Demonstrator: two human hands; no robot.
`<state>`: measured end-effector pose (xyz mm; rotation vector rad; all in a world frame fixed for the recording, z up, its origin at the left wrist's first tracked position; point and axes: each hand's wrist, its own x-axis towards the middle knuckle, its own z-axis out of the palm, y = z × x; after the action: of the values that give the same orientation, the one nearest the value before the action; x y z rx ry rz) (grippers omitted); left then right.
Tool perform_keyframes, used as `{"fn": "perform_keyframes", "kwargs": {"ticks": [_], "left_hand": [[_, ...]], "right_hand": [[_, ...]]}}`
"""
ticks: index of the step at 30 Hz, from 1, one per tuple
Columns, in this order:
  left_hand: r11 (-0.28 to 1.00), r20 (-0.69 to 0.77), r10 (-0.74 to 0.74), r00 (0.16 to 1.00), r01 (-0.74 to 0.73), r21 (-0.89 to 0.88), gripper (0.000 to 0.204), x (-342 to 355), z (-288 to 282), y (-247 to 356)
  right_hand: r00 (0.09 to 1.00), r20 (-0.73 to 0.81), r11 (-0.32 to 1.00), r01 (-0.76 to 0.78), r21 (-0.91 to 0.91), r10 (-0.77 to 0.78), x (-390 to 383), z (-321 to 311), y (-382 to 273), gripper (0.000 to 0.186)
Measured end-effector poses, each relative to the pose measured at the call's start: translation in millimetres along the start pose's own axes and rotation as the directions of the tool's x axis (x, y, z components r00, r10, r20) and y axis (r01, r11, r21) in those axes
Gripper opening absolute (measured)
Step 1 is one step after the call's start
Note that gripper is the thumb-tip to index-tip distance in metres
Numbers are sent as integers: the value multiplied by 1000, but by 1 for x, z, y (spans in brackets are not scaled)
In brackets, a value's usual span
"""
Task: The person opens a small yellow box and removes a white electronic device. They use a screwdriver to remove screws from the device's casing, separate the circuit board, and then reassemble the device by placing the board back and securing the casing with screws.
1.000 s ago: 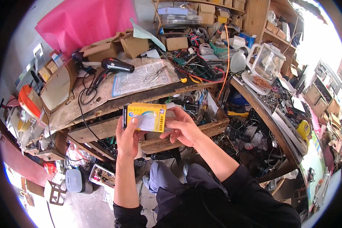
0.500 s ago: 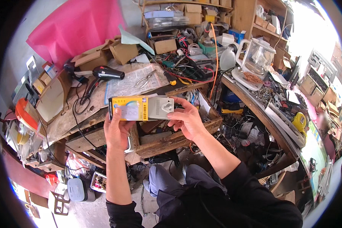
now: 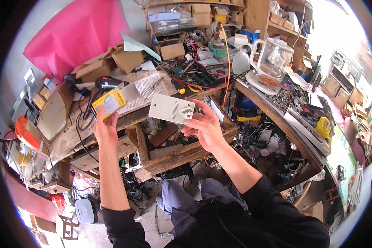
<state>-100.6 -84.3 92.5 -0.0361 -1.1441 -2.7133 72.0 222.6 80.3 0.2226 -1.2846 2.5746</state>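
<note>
My left hand [image 3: 106, 131] grips a small yellow-and-white cardboard box [image 3: 109, 103] above the left side of the workbench. A greyish flap sticks out from its right end. In my right hand [image 3: 207, 126] is a flat, light grey socket unit [image 3: 166, 109], held by its right end between thumb and fingers. It has a row of vent slots and a socket opening, and lies clear of the box. Behind the box, a black hair dryer [image 3: 107, 82] rests on the bench. Pliers [image 3: 152, 88] lie on a printed sheet [image 3: 142, 99] there.
Below my hands an open wooden drawer [image 3: 182, 155] holds assorted parts. Tangled wires and tools [image 3: 194, 70] crowd the back of the bench. To the right, a second bench carries a glass jug [image 3: 275, 60] and a yellow tape measure [image 3: 324, 127]. An orange cord [image 3: 227, 70] hangs between them.
The grey socket unit has come fully out of the yellow box. My left hand has moved left with the box, now tilted, while my right hand keeps the unit near the middle.
</note>
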Motion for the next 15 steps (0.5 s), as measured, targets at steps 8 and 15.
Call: {"fn": "perform_keyframes", "kwargs": {"ticks": [8, 15], "left_hand": [[951, -91, 5, 996, 23, 307, 57, 80, -28, -12], [481, -119, 411, 904, -104, 871, 68, 67, -19, -14]], "right_hand": [[999, 27, 1000, 19, -12, -19, -6, 10, -8, 71], [994, 54, 992, 99, -74, -95, -7, 9, -11, 70]]}}
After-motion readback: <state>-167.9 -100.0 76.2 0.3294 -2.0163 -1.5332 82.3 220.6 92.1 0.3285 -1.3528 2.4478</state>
